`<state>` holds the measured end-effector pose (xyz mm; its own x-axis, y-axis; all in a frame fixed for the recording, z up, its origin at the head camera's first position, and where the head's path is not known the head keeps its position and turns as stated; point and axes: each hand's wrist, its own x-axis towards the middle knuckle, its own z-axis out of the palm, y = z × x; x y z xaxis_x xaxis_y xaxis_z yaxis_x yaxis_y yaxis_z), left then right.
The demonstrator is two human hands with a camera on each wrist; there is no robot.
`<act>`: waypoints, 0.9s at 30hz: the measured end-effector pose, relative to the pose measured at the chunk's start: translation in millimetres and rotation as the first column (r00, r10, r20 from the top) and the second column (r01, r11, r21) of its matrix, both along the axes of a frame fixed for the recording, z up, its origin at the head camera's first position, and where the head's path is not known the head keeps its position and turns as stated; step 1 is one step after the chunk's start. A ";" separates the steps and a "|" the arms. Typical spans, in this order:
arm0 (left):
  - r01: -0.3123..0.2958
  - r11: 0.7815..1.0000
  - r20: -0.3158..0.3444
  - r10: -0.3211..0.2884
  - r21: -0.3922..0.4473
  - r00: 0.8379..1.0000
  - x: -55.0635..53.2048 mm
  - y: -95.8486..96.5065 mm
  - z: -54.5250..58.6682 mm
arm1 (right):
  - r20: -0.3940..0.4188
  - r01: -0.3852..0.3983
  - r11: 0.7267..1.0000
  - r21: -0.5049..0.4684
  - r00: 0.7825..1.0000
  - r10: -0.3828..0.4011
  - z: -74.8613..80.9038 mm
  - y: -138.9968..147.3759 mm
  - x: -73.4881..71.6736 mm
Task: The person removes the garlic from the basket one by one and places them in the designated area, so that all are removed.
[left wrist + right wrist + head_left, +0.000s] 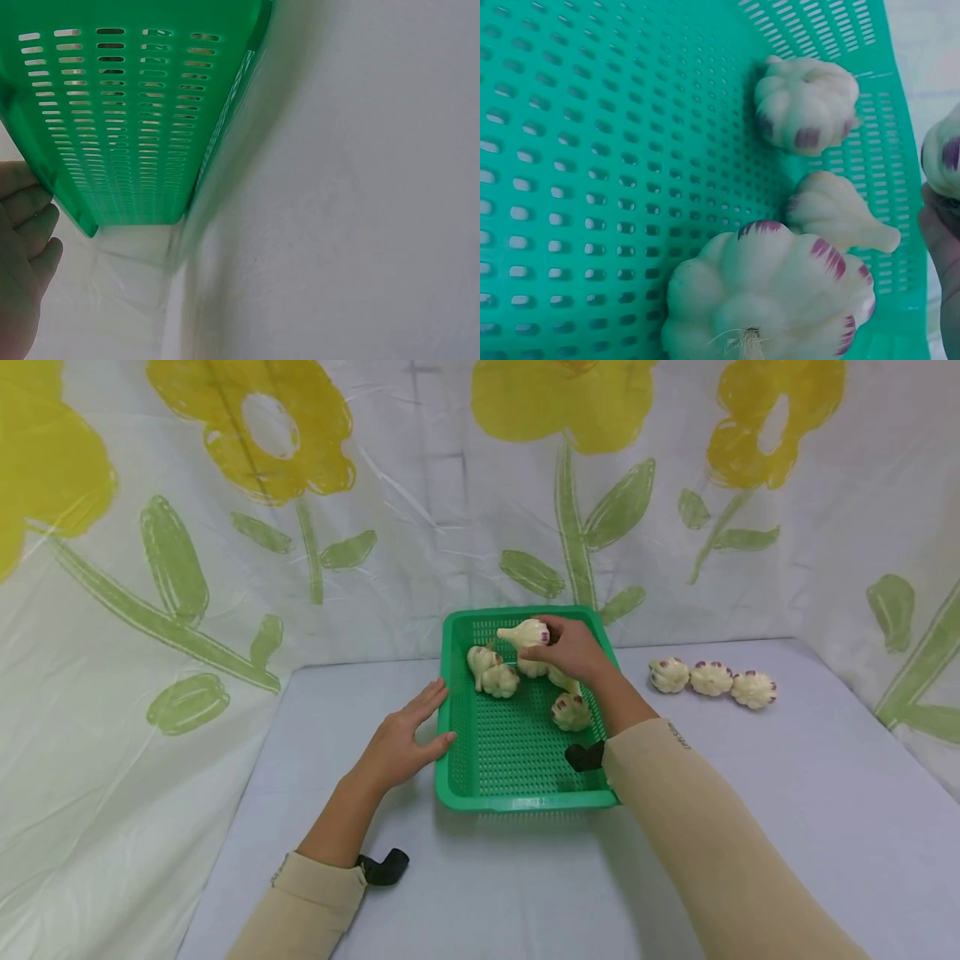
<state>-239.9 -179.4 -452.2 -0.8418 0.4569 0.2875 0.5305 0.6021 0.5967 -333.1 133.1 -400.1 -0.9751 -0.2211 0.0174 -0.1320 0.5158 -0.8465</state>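
A green plastic basket (pixel 525 802) with slotted walls holds several garlic bulbs (pixel 500 680), mostly grouped toward its far end. My right hand (pixel 573 652) reaches over the basket and pinches a garlic bulb (pixel 527 633) by its purple-streaked base, stem pointing left. That held bulb (pixel 946 154) appears at the right edge of the right wrist view. Beneath my right forearm lies another garlic bulb (pixel 571 712) on the basket floor. My left hand (pixel 401 739) rests against the basket's left rim with its fingers extended; in the left wrist view the fingers (pixel 34 225) are beside the wall.
Three garlic bulbs (pixel 711 678) lie in a row on the white table (pixel 750 777), right of the basket. Behind the table hangs a white sheet (pixel 420 560) printed with yellow flowers. Black wrist cameras (pixel 384 867) stick out from both wrists.
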 end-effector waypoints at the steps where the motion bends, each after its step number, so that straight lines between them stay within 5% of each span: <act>1: 0.000 1.000 0.001 0.000 0.001 1.000 0.0 -0.1 0.0 | -0.008 0.004 1.000 0.001 1.000 -0.004 0.4 -0.2 -0.1; 15: 0.006 1.000 -0.018 -0.006 0.005 1.000 -1.3 -1.9 0.4 | 0.005 0.035 0.995 -0.089 0.999 -0.035 6.4 -3.6 4.8; 27: 0.019 1.000 -0.006 -0.019 0.016 1.000 -2.2 -1.7 -2.4 | -0.012 0.098 0.994 -0.037 0.995 -0.099 9.6 -3.8 8.2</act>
<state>-242.0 -181.1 -454.5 -0.8312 0.4684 0.2995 0.5454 0.5821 0.6031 -324.9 129.3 -390.4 -0.9917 -0.1227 0.0370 -0.0936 0.4959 -0.8633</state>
